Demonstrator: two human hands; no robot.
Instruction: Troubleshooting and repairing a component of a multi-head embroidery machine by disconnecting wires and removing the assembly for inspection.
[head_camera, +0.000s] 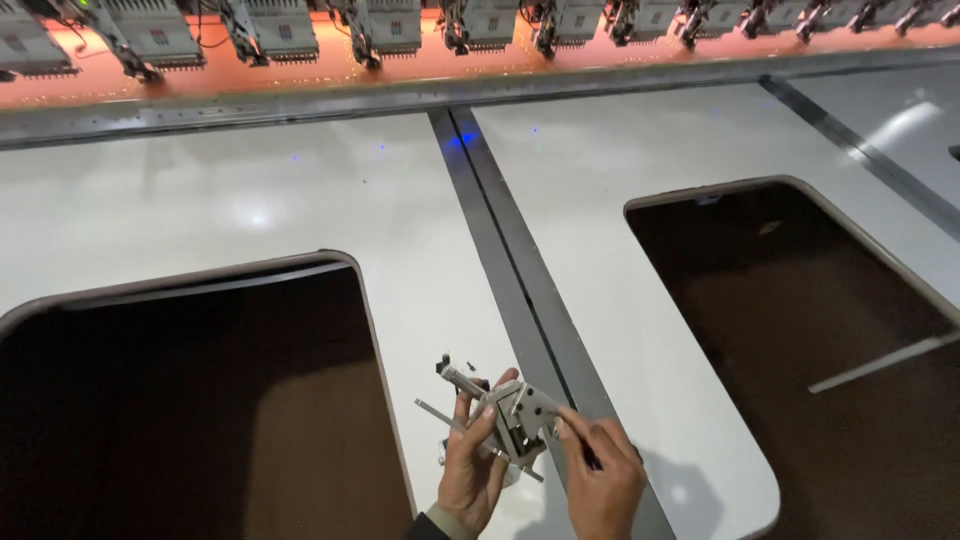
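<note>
Gripping a small grey metal assembly (515, 415), the left hand (470, 475) is curling its fingers around it from below, thumb up. Right hand (603, 480) is pinching the assembly's right edge with its fingertips (565, 420). Both hands are hovering over the white table (300, 200), beside the dark seam (510, 270).

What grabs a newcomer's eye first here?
Bottom centre, the left hand and right hand grip a small metal assembly over the white table. Two large dark rounded cutouts flank them. Along the top runs a row of machine heads against an orange-lit band.
</note>
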